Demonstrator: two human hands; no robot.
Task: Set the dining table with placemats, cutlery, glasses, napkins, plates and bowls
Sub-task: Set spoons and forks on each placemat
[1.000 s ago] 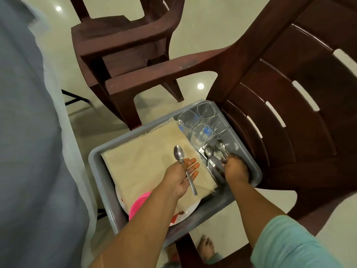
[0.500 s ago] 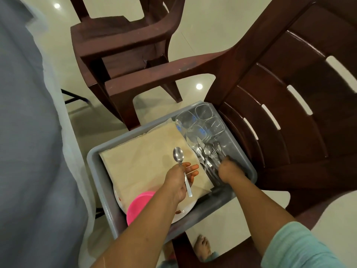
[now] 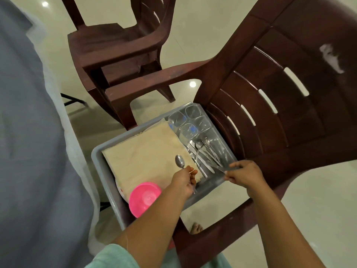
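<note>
A tub is seated on a chair. Inside it, placemats are laid left, glasses at the far right, cutlery just before them. A bowl is set at the near edge.

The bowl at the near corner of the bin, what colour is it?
Bright pink. The bowl shows best in the head view, the only view here.

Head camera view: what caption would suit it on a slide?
Left hand holds a spoon; right hand lifts cutlery from a grey bin.
</note>
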